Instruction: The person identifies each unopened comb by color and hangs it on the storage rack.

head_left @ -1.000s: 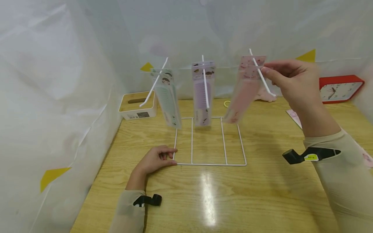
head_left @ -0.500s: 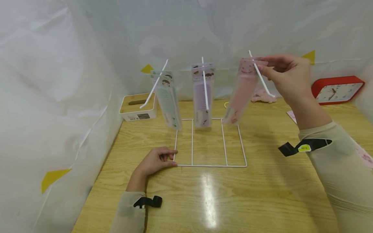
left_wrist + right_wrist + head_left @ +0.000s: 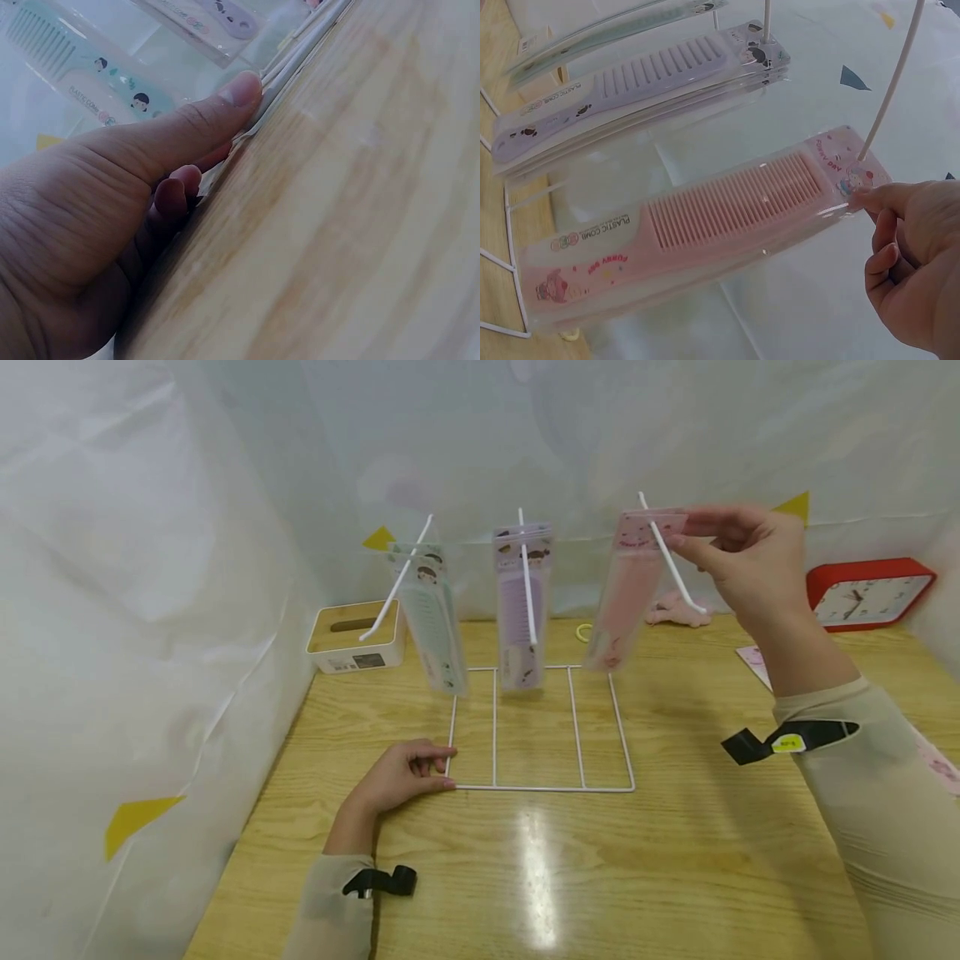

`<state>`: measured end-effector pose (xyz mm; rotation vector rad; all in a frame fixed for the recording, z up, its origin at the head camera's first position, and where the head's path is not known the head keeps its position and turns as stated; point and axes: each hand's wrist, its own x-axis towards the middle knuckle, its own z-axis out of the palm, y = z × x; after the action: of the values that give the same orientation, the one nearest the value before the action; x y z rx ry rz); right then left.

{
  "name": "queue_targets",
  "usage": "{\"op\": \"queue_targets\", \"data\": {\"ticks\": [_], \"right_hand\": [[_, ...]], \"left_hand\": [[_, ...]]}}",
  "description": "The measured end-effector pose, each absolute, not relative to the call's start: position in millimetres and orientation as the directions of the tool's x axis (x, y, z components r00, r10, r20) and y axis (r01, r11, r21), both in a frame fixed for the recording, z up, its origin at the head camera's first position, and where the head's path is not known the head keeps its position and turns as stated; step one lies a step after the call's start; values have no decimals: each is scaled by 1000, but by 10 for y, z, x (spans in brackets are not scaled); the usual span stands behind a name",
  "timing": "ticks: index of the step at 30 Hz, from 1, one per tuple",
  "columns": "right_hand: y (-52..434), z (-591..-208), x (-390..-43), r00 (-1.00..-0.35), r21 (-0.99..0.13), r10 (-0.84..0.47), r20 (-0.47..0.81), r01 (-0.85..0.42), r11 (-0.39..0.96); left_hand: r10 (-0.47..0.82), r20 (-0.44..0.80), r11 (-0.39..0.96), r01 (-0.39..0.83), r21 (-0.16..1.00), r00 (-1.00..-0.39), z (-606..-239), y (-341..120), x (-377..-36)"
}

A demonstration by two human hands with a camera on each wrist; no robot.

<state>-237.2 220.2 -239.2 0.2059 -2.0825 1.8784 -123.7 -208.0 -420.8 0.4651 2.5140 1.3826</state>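
Observation:
In the head view my right hand [image 3: 757, 560] pinches the top corner of a packaged pink comb [image 3: 626, 589], which hangs tilted on the right prong of a white wire rack [image 3: 540, 789]. The right wrist view shows the prong passing through the header of this pink comb's clear packet [image 3: 735, 202], with thumb and finger at its edge. Packaged purple combs [image 3: 521, 606] hang on the middle prong, and packaged green combs [image 3: 431, 610] on the left one. My left hand [image 3: 401, 772] holds the near left corner of the rack's base, thumb on the wire.
A white box with a wooden lid [image 3: 356, 635] stands at the back left. Behind the right hand are a red clock [image 3: 870, 593] and a pink soft item [image 3: 678, 608]. A yellow ring [image 3: 583, 632] and a pink card [image 3: 753, 664] lie on the table [image 3: 637, 877].
My right hand has shifted slightly left and back with the pink comb's packet along the prong, and the packet's lower end has swung. The left hand has stayed on the rack's corner.

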Motion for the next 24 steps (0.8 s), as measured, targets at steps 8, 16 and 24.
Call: {"op": "queue_targets", "data": {"ticks": [8, 16, 24], "right_hand": [[2448, -2734, -2287, -964, -965, 71, 257, -252, 76], [2821, -3342, -2225, -986, -875, -34, 163, -161, 457], [3299, -3797, -2270, -983, -734, -173, 69, -167, 658]], "left_hand": [[383, -60, 517, 160, 841, -922, -4209, -2093, -1237], [389, -47, 504, 170, 847, -920, -4200, -2079, -1243], [383, -49, 502, 163, 850, -923, -4226, -2077, -1234]]}}
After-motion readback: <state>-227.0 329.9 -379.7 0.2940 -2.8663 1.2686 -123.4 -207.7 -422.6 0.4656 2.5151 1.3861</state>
